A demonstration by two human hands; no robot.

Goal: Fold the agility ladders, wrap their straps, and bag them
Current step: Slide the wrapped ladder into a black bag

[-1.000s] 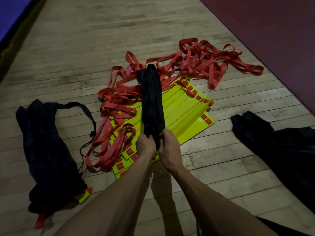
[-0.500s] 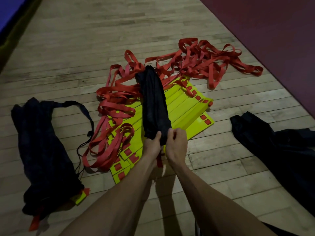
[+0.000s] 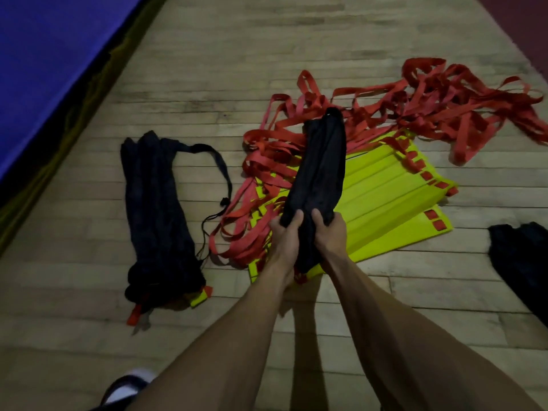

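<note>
— Three black bags on the wooden floor (image 3: 231, 54), count them with me: a stuffed one (image 3: 157, 215) lying off to the left, a dark one (image 3: 522, 262) cut off at the right edge, and the bag in hand (image 3: 320, 167) in the middle.

— And the ladder?

— One loose pile that I can make out. Yellow rungs (image 3: 385, 209) fanned flat on the boards, too overlapped to count, with red straps (image 3: 430, 105) tangled behind and to the left of them.

— What about that middle bag?

— Long, slim, black, crumpled fabric. Its long axis runs from the person up and away, tilted slightly right, far end resting on the straps. It lies across the yellow rungs, and yellow and red ends peek out at its near mouth.

— Hands?

— Both on its near end! Left hand (image 3: 284, 241) has fingers curled over the left side of the fabric, right hand (image 3: 330, 235) has fingers curled over the right side, side by side, almost touching.

— And the left bag?

— Full, lying lengthwise the same way, with a yellow tip (image 3: 200, 298) and a red tab (image 3: 133, 317) poking from its near end, drawcord (image 3: 219, 215) looping beside it. Well apart from the hands.

— Anything smaller?

— One shoe toe (image 3: 130, 384) at the bottom edge, white and dark.
</note>
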